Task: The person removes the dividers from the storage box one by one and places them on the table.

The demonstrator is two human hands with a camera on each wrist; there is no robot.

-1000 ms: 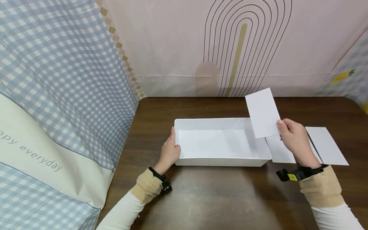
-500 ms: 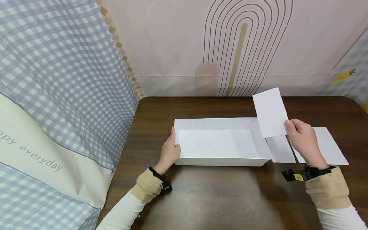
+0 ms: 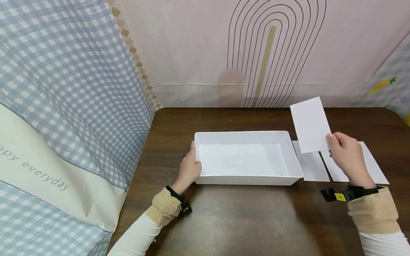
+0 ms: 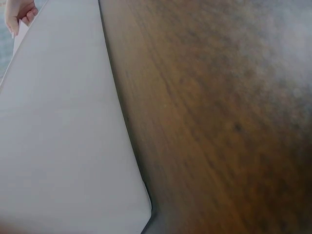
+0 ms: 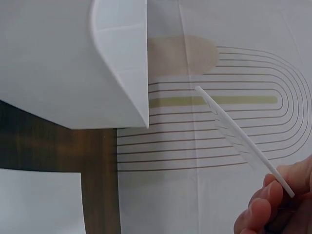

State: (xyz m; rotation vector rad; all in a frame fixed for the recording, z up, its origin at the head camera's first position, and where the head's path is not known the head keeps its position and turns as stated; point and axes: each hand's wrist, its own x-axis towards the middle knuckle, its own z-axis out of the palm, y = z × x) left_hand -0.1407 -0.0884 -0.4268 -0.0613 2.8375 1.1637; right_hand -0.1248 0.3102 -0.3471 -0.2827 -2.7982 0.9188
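Observation:
My left hand (image 3: 189, 169) grips the left end of a long white rectangular tray (image 3: 246, 180), thumb at the near corner and fingers along the end wall. Between thumb and fingers, my right hand (image 3: 349, 156) pinches the lower right edge of a white card (image 3: 310, 124). The card is raised and tilted, just right of the tray, with a plain face in the head view. Seen nearly edge-on in the right wrist view, the held card (image 5: 246, 141) shows faint marks on its other face. Inside, the tray looks plain white.
White cards lie on the brown wooden table (image 3: 237, 217) right of the tray: one card (image 3: 312, 169) beside its end, another card (image 3: 334, 169) partly behind my right hand, and a third card (image 3: 373, 165) farther right. A patterned curtain (image 3: 192, 53) hangs behind the table.
My right hand has moved to the right with the card, from over the tray's right end to beyond it. My left hand and the tray have stayed in place.

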